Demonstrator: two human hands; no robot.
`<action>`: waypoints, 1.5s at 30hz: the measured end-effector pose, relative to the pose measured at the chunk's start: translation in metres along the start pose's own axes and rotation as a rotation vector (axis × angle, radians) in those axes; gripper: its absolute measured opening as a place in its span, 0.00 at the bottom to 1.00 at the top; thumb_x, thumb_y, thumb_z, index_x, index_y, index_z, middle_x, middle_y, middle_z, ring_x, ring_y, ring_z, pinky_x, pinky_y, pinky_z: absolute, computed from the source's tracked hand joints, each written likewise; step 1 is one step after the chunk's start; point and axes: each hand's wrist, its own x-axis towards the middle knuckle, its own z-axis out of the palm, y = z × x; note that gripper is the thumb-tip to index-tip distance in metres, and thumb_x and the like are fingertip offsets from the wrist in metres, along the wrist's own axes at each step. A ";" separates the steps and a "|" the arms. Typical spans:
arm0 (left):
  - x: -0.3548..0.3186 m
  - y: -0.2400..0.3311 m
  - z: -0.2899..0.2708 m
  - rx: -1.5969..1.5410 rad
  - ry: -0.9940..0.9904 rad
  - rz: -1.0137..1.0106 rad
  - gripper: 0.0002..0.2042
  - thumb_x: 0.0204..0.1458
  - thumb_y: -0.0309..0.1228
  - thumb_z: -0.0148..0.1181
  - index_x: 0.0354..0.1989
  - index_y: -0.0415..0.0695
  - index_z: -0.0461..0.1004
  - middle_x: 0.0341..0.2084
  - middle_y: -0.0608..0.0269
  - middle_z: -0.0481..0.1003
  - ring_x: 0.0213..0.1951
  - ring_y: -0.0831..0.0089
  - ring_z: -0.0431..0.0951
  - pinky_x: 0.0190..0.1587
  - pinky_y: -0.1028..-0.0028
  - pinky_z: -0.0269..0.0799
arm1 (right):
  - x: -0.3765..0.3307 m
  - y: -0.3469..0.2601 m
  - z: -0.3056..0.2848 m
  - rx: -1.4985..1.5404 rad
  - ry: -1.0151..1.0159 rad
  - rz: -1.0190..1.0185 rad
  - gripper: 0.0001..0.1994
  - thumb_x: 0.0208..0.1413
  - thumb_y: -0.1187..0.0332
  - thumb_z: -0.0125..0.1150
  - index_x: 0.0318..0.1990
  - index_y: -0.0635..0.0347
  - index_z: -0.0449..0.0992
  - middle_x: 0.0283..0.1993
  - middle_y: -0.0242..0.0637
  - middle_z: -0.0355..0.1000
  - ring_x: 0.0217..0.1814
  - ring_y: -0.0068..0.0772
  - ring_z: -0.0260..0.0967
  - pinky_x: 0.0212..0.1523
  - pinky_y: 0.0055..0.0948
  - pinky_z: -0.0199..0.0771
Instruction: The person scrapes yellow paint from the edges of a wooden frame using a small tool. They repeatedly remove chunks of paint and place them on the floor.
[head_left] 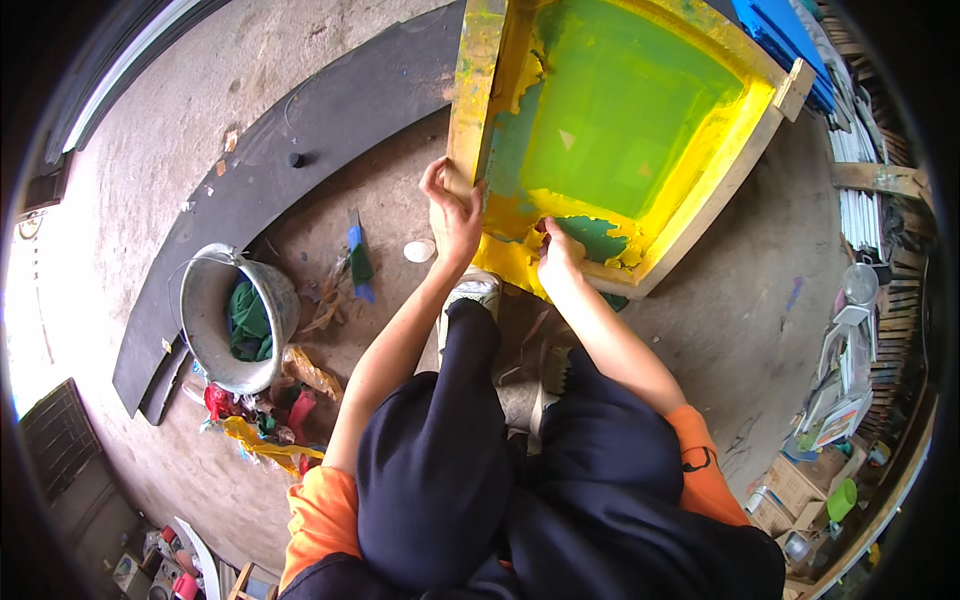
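A wooden-framed printing screen (645,110) leans in front of me, its mesh green and its borders smeared yellow. My left hand (457,220) is wrapped round the lower end of its left wooden bar. At the bottom edge, my right hand (560,258) is closed in a pinch on yellow-coated film (512,262). That film is loose and crumpled, hanging over the lower bar between my hands. Beside my right hand, torn yellow edges surround a dark green patch (595,238). My right fingertips are partly hidden by the film.
On the left stands a metal bucket (212,318) with green cloth inside, next to crumpled coloured scraps (270,440). A long black curved panel (260,150) lies behind it. A white round lid-like piece (419,250) rests near my left wrist. Stacked boards and clutter (850,370) line the right side.
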 end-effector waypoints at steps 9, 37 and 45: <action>0.000 -0.002 0.001 0.009 -0.012 0.013 0.32 0.47 0.22 0.57 0.56 0.45 0.44 0.50 0.41 0.60 0.52 0.52 0.66 0.54 0.61 0.60 | -0.010 -0.002 0.010 -0.146 0.052 -0.192 0.12 0.52 0.70 0.60 0.40 0.70 0.73 0.42 0.43 0.71 0.44 0.32 0.66 0.47 0.30 0.64; 0.000 -0.006 -0.001 0.072 0.028 0.062 0.30 0.48 0.25 0.59 0.56 0.43 0.46 0.46 0.39 0.64 0.48 0.48 0.70 0.48 0.61 0.66 | 0.001 -0.006 0.000 -0.055 0.027 0.167 0.13 0.47 0.61 0.67 0.38 0.51 0.72 0.39 0.25 0.68 0.37 0.22 0.58 0.37 0.27 0.56; -0.001 -0.003 -0.003 0.049 0.013 0.062 0.30 0.48 0.25 0.59 0.56 0.42 0.47 0.47 0.39 0.64 0.47 0.48 0.70 0.48 0.61 0.66 | -0.015 -0.017 0.007 -0.183 -0.072 -0.013 0.10 0.50 0.62 0.63 0.38 0.50 0.70 0.47 0.24 0.66 0.48 0.22 0.57 0.47 0.37 0.52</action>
